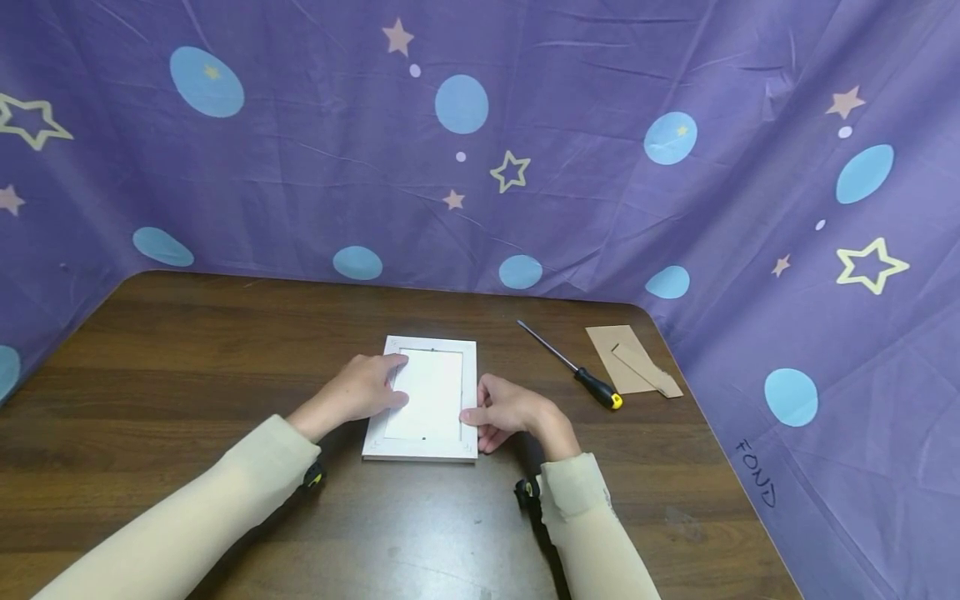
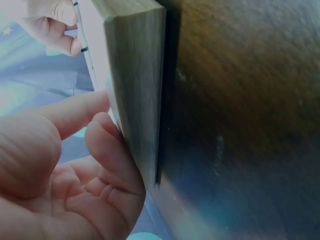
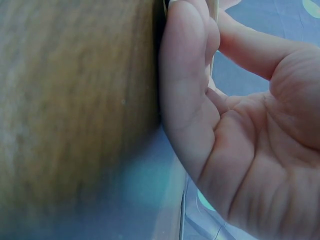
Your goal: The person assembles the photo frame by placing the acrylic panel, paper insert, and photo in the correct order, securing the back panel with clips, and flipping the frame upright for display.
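A white picture frame (image 1: 431, 457) lies on the table with a white sheet (image 1: 431, 392) in its middle opening. Small dark tabs show at the opening's top and bottom edges. My left hand (image 1: 360, 387) reaches over the left side, its thumb and forefinger spread and touching the white sheet. In the left wrist view, other fingers (image 2: 112, 150) of that hand bend against the frame's side (image 2: 137, 95). At the right edge, my right hand (image 1: 510, 410) grips the frame, thumb on top and fingers curled against the side.
A screwdriver (image 1: 558, 354) with a black and yellow handle lies right of the frame. Beyond it sits a brown backing board (image 1: 611, 337) with a stand leg (image 1: 641, 367) on it. Purple patterned cloth (image 1: 315, 192) hangs around the wooden table (image 1: 187, 375).
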Demonstrator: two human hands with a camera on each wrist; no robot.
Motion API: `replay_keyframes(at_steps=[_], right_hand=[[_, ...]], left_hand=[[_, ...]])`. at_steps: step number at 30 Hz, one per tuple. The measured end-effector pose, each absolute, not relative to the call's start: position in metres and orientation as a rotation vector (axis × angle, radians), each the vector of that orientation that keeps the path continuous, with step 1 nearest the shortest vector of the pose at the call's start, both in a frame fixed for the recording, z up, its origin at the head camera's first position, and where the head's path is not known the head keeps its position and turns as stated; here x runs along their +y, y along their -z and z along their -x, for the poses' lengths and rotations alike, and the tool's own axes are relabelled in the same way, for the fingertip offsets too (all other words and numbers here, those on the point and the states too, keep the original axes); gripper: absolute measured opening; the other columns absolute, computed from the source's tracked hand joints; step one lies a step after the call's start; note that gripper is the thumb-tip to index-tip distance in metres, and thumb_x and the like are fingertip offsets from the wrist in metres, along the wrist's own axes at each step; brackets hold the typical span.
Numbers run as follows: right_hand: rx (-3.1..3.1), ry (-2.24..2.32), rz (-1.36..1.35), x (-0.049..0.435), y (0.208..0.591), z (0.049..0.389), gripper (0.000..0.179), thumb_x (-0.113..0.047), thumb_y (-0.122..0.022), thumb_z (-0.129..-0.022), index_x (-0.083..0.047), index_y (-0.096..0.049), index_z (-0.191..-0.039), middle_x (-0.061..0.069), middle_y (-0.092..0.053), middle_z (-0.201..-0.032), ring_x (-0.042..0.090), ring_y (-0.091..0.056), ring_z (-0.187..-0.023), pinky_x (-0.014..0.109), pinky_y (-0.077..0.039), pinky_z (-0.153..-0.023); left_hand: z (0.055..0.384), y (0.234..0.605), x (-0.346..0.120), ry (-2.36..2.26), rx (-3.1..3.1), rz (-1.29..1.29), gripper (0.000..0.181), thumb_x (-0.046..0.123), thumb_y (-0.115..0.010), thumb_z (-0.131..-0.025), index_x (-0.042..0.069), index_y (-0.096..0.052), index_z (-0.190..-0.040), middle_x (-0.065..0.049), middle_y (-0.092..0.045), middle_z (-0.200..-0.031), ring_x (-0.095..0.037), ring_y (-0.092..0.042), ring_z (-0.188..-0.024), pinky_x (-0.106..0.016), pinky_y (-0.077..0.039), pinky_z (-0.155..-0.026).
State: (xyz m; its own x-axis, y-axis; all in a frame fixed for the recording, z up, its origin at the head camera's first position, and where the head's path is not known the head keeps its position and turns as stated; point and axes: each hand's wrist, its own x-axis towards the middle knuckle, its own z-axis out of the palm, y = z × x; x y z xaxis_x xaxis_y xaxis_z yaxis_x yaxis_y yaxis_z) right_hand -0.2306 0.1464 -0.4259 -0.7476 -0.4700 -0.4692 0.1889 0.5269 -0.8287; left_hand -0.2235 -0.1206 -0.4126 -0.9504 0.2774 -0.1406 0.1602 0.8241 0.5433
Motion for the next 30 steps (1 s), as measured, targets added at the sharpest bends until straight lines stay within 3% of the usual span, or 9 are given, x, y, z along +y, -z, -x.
replay_keyframes(at_steps=[3, 10, 15, 18, 20, 23, 25, 30], right_hand=[[2.086, 1.243, 0.227, 0.146, 0.426, 0.230, 0.028, -0.011, -0.071, -0.103, -0.002, -0.045, -0.104, 0.015, -0.063, -0.077, 0.025, -0.070, -0.061, 0.039, -0.068, -0.061], [2.091, 1.241, 0.228, 0.146, 0.426, 0.230, 0.027, -0.011, -0.071, -0.103, -0.002, -0.045, -0.103, 0.014, -0.063, -0.077, 0.024, -0.070, -0.060, 0.039, -0.068, -0.061], [2.096, 1.237, 0.230, 0.146, 0.426, 0.231, 0.027, -0.012, -0.071, -0.103, -0.002, -0.046, -0.104, 0.015, -0.064, -0.078, 0.025, -0.070, -0.061, 0.039, -0.068, -0.062], [2.094, 1.237, 0.229, 0.146, 0.426, 0.230, 0.027, -0.012, -0.071, -0.103, -0.002, -0.046, -0.104, 0.015, -0.064, -0.079, 0.025, -0.070, -0.061, 0.040, -0.068, -0.062], [2.092, 1.237, 0.230, 0.146, 0.426, 0.230, 0.027, -0.012, -0.071, -0.103, -0.001, -0.046, -0.104, 0.015, -0.064, -0.079, 0.025, -0.070, -0.061, 0.040, -0.068, -0.062], [2.092, 1.238, 0.230, 0.146, 0.426, 0.230, 0.027, -0.012, -0.071, -0.103, -0.001, -0.046, -0.104, 0.015, -0.064, -0.079, 0.025, -0.070, -0.061, 0.040, -0.068, -0.062], [2.094, 1.239, 0.230, 0.146, 0.426, 0.230, 0.028, -0.012, -0.071, -0.103, -0.001, -0.046, -0.104, 0.015, -0.063, -0.078, 0.025, -0.070, -0.061, 0.040, -0.068, -0.062], [2.092, 1.240, 0.231, 0.147, 0.426, 0.230, 0.027, -0.012, -0.071, -0.103, -0.001, -0.046, -0.104, 0.015, -0.064, -0.079, 0.025, -0.070, -0.061, 0.040, -0.068, -0.062]], left_hand=[[0.223, 0.413, -0.121, -0.798, 2.797, -0.345, 0.067, 0.019, -0.076, -0.094, -0.003, -0.052, -0.153, -0.030, -0.057, -0.149, -0.047, -0.052, -0.141, -0.065, -0.045, -0.117], [0.222, 0.412, -0.121, -0.798, 2.805, -0.349, 0.067, 0.019, -0.076, -0.093, -0.003, -0.053, -0.152, -0.030, -0.060, -0.145, -0.041, -0.058, -0.132, -0.063, -0.048, -0.114], [0.221, 0.411, -0.122, -0.816, 2.802, -0.362, 0.067, 0.019, -0.075, -0.095, -0.003, -0.052, -0.153, -0.030, -0.060, -0.146, -0.044, -0.056, -0.136, -0.064, -0.046, -0.116], [0.222, 0.412, -0.125, -0.836, 2.805, -0.383, 0.067, 0.021, -0.074, -0.096, -0.003, -0.050, -0.153, -0.026, -0.069, -0.128, -0.040, -0.062, -0.123, -0.059, -0.052, -0.109], [0.222, 0.413, -0.128, -0.878, 2.789, -0.381, 0.066, 0.021, -0.073, -0.097, -0.002, -0.050, -0.154, -0.020, -0.071, -0.106, -0.034, -0.068, -0.103, -0.051, -0.059, -0.093], [0.224, 0.414, -0.133, -0.955, 2.775, -0.374, 0.065, 0.020, -0.073, -0.096, -0.001, -0.051, -0.154, -0.009, -0.063, -0.083, -0.023, -0.061, -0.077, -0.037, -0.054, -0.068], [0.225, 0.416, -0.137, -1.007, 2.779, -0.354, 0.063, 0.020, -0.073, -0.096, 0.000, -0.052, -0.152, -0.007, -0.062, -0.081, -0.019, -0.057, -0.070, -0.031, -0.049, -0.062], [0.228, 0.420, -0.150, -1.082, 2.786, -0.284, 0.063, 0.021, -0.072, -0.098, -0.002, -0.050, -0.152, -0.007, -0.065, -0.088, -0.018, -0.059, -0.071, -0.030, -0.050, -0.063]])
